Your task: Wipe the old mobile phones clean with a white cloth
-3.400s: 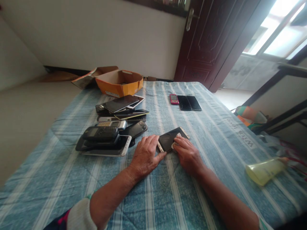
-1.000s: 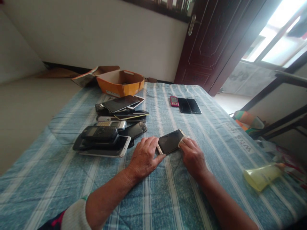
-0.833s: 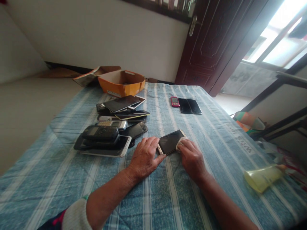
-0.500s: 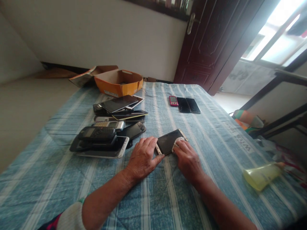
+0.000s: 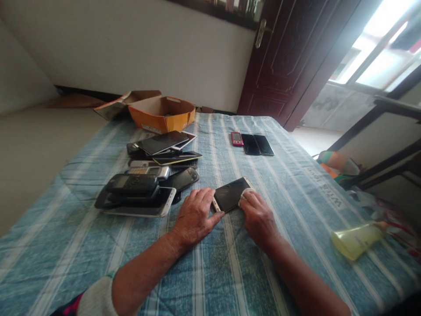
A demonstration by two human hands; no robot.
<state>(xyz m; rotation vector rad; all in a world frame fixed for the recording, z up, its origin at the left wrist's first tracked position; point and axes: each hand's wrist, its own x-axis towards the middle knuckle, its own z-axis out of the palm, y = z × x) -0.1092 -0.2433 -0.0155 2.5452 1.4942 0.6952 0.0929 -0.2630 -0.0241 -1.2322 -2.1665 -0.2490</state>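
Left hand (image 5: 194,215) grips smartphone (image 5: 230,194) at left end, likely steadying it; right hand (image 5: 259,219) pinches white wad (image 5: 244,195) at right end.

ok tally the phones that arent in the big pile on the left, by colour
Pink phone: 1
Black phones: 2
Gold-edged phone, at the left hand: 1
Total: 4
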